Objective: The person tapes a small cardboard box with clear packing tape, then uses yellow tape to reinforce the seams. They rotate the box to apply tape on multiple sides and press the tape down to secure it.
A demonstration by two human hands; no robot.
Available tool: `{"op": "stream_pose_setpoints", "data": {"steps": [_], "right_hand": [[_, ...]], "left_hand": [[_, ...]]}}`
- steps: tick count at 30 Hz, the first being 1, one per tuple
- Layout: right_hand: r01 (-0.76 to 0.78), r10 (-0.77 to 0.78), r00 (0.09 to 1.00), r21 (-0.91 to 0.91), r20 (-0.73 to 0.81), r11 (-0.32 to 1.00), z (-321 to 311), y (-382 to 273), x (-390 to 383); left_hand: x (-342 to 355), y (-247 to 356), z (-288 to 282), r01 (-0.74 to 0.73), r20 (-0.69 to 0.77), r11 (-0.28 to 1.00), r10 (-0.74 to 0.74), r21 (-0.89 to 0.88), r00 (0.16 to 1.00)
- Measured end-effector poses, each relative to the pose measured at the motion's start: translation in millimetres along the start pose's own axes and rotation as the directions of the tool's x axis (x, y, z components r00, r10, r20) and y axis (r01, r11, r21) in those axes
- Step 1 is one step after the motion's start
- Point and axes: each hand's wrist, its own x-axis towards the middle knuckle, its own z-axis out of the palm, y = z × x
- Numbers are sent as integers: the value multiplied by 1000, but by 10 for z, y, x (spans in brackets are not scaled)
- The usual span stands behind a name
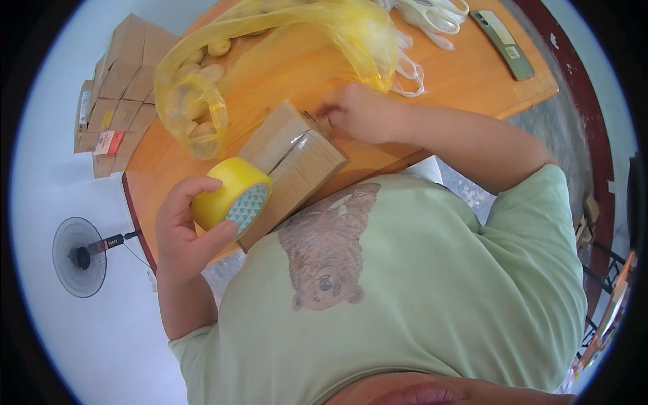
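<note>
My left hand grips a roll of yellow packing tape, with the thumb on its patterned core and the fingers round the outer side. The roll is held just over the near left part of a cardboard box. The box lies at a slant on the table's near edge, against my shirt, and shiny tape shows along its top seam. At the far right end of the box my right hand has its fingers curled and slightly blurred. What these fingertips pinch, if anything, I cannot make out.
Behind the box, a yellow plastic bag with several potatoes spreads over the orange table. White-handled scissors and clear plastic lie at the back; a phone is far right. Stacked cartons and a fan stand left.
</note>
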Motion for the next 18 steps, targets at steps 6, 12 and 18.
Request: {"op": "stream_pose_setpoints", "data": {"steps": [6, 12, 18], "right_hand": [[-81, 89, 995, 170, -39, 982, -44, -388, 105], [107, -83, 990, -218, 117, 970, -52, -619, -58], [141, -61, 980, -445, 189, 885, 114, -655, -45]], "left_hand": [[5, -40, 42, -29, 12, 998, 30, -51, 999], [3, -98, 46, -12, 7, 991, 13, -134, 1000], [-46, -148, 71, -57, -33, 996, 55, -62, 998]]}}
